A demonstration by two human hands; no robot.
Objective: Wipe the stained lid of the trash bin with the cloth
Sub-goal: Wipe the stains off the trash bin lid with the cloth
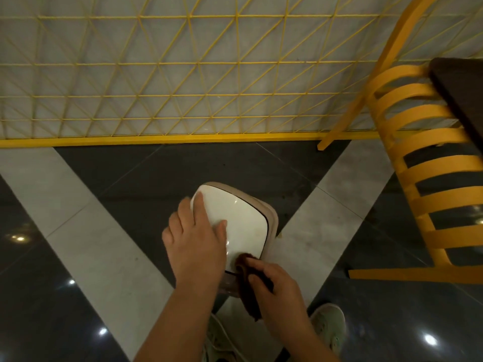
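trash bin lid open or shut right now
Shut. The white lid lies flat in the bin's beige rim, with only a thin dark seam around it. The left hand rests on it; the right hand holds the cloth at its near edge.

Arms: both forearms are showing bare from the bottom edge upward, with no sleeves reaching into view.
Left hand (194, 240): it is wearing no glove, ring or band that can be seen.
Right hand (278, 288): it too is going without glove, ring or watch; the wrist is showing bare.
Right shoe (329, 325): the person is wearing a pale green sneaker with a rounded toe and stitched seam lines.
Left shoe (218, 340): a matching pale green sneaker is showing partly behind the left forearm, with a white lace trailing across it.
Legs: they are lying out of view, so clothing there cannot be told.
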